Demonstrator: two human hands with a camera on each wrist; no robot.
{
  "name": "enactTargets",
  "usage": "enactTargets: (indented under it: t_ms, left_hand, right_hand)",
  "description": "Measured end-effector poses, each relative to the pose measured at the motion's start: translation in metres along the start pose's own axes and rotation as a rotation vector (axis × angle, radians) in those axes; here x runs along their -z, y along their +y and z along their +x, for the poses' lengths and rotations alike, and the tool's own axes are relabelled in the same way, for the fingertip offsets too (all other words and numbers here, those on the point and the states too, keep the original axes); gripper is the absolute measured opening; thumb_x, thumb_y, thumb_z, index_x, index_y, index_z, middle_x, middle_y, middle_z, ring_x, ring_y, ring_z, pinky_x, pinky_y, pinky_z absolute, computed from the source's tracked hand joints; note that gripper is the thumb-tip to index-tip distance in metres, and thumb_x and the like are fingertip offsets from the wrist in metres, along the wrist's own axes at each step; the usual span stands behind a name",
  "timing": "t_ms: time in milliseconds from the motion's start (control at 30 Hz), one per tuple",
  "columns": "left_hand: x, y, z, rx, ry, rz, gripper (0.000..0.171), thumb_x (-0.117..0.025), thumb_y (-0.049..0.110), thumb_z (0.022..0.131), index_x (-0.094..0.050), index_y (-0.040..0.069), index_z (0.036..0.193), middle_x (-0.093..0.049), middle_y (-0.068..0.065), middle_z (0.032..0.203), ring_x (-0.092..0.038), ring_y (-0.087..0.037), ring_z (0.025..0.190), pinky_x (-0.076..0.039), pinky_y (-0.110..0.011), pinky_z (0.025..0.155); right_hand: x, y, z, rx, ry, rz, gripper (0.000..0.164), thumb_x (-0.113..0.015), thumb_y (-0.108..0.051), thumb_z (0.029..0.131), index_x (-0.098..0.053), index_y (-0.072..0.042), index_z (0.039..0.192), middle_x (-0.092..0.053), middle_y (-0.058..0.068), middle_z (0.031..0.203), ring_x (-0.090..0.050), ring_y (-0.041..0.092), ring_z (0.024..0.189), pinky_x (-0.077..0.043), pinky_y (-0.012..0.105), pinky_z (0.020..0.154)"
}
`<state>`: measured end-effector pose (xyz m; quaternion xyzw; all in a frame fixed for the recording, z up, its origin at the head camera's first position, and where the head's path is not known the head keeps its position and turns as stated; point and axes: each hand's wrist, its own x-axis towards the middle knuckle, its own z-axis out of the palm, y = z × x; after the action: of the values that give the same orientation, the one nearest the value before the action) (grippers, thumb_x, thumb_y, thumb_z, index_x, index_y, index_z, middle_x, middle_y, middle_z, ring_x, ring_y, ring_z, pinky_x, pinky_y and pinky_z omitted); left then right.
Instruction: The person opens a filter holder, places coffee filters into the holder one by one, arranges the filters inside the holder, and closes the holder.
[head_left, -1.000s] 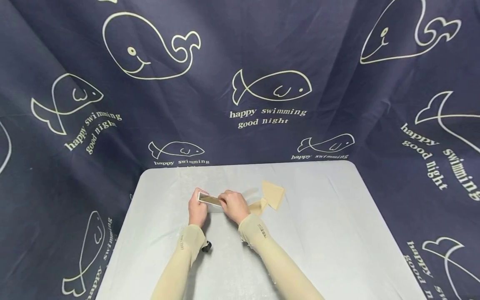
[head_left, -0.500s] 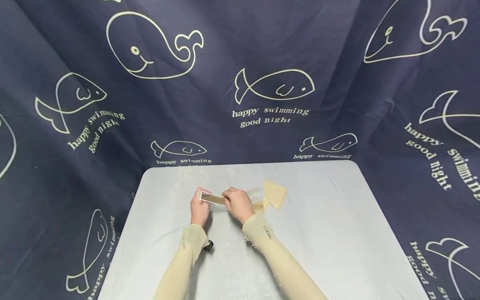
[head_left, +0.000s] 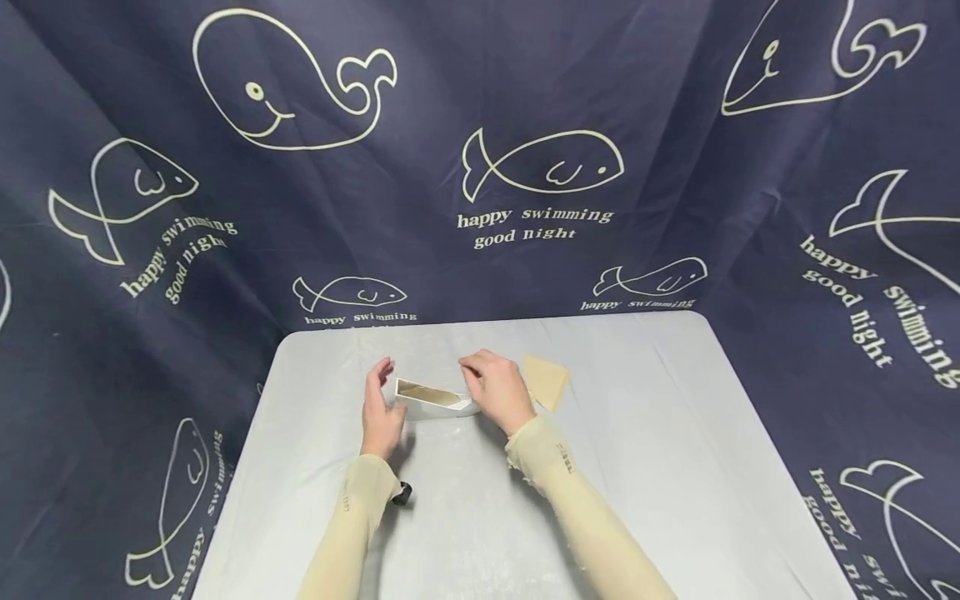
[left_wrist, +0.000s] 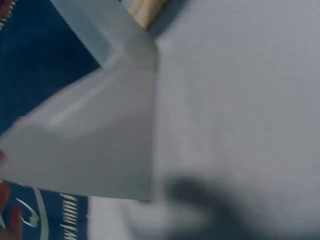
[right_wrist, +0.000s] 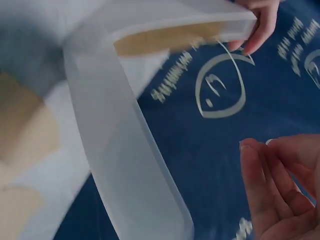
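A narrow white box (head_left: 431, 407) stands on the table with its opening facing up. Tan material (head_left: 427, 392) shows inside it, also visible in the right wrist view. From the box's right end a long white flap (right_wrist: 125, 145) sticks out. Around the box's left end is my left hand (head_left: 382, 417), fingers raised and spread from the thumb, which is close to the near wall. My right hand (head_left: 498, 390) hovers beyond the right end. Its thumb and fingertips come together in the right wrist view, apart from the flap, with nothing visible between them.
A tan paper-like piece (head_left: 547, 382) lies on the white table (head_left: 637, 467) right of my right hand. Tan shapes (right_wrist: 25, 120) appear blurred in the right wrist view. A dark blue curtain (head_left: 525, 75) with fish prints hangs behind the table.
My left hand has let go of the box's left end and moved slightly left. My right hand has moved off the opening to the right, leaving more of the opening visible.
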<state>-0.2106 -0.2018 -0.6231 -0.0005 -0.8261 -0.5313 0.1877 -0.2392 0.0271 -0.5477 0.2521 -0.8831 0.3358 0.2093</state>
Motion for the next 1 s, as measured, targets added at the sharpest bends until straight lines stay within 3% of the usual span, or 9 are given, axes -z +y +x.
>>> enactTargets:
  t_ms: [67,167,300,433,567,767,867,1000]
  left_hand:
    - [0.002,0.012,0.001,-0.098,0.026,0.062,0.091,-0.055,-0.014,0.067,-0.042,0.009,0.154,-0.050,-0.014,0.153,-0.044,-0.032,0.144,-0.030,-0.045,0.124]
    - [-0.002,0.030,0.002,-0.300,0.031,0.151,0.088,-0.061,-0.005,0.067,-0.046,0.009,0.153,-0.052,-0.015,0.153,-0.046,-0.034,0.142,-0.031,-0.041,0.123]
    - [-0.022,0.053,-0.001,-0.513,-0.066,0.214,0.075,-0.063,0.005,0.075,-0.050,0.006,0.149,-0.055,-0.014,0.150,-0.049,-0.035,0.140,-0.031,-0.042,0.123]
    - [-0.048,0.068,-0.013,-0.641,-0.181,0.276,0.064,-0.061,0.010,0.083,-0.053,0.006,0.146,-0.057,-0.011,0.149,-0.051,-0.031,0.139,-0.036,-0.047,0.121]
    - [-0.073,0.078,-0.028,-0.726,-0.265,0.272,0.057,-0.061,0.007,0.086,-0.057,0.007,0.143,-0.060,-0.009,0.145,-0.055,-0.027,0.135,-0.043,-0.043,0.116]
    - [-0.102,0.083,-0.045,-0.731,-0.416,0.254,0.055,-0.061,0.002,0.090,-0.056,0.008,0.145,-0.060,-0.008,0.146,-0.056,-0.026,0.138,-0.044,-0.042,0.117]
    - [-0.112,0.078,-0.053,-0.665,-0.512,0.308,0.056,-0.063,0.004,0.094,-0.053,0.008,0.149,-0.058,-0.008,0.149,-0.056,-0.029,0.138,-0.046,-0.048,0.115]
    - [-0.121,0.069,-0.060,-0.532,-0.646,0.417,0.059,-0.065,0.012,0.098,-0.047,0.011,0.154,-0.054,-0.005,0.154,-0.054,-0.028,0.140,-0.045,-0.046,0.115]
  right_hand:
    - [0.013,0.006,0.003,-0.015,0.043,0.030,0.013,-0.072,-0.009,0.094,-0.081,-0.006,0.103,-0.078,0.005,0.092,-0.075,0.020,0.083,-0.062,0.034,0.078]
    - [0.032,0.021,0.006,-0.046,0.099,0.067,0.014,-0.071,-0.008,0.094,-0.080,-0.004,0.104,-0.078,0.007,0.093,-0.074,0.020,0.080,-0.062,0.036,0.077]
    - [0.052,0.045,0.004,-0.105,0.156,0.064,0.015,-0.071,-0.007,0.094,-0.080,-0.003,0.104,-0.079,0.010,0.094,-0.074,0.021,0.078,-0.062,0.039,0.074]
    - [0.064,0.072,-0.001,-0.183,0.180,0.035,0.014,-0.070,-0.007,0.094,-0.080,-0.003,0.104,-0.079,0.011,0.095,-0.075,0.024,0.077,-0.062,0.041,0.074]
    - [0.068,0.097,-0.007,-0.256,0.174,0.035,0.015,-0.070,-0.006,0.095,-0.079,-0.001,0.106,-0.078,0.014,0.099,-0.075,0.027,0.080,-0.062,0.042,0.076]
    - [0.065,0.127,-0.023,-0.382,0.111,0.021,0.016,-0.072,-0.005,0.093,-0.078,0.001,0.107,-0.078,0.017,0.100,-0.075,0.031,0.086,-0.062,0.044,0.082]
    - [0.060,0.140,-0.032,-0.439,0.057,0.006,0.018,-0.072,-0.005,0.092,-0.078,0.001,0.109,-0.078,0.017,0.098,-0.074,0.032,0.088,-0.060,0.047,0.085]
    - [0.050,0.156,-0.043,-0.494,-0.058,-0.042,0.024,-0.072,-0.005,0.090,-0.076,0.001,0.113,-0.077,0.018,0.102,-0.073,0.033,0.091,-0.058,0.050,0.088]
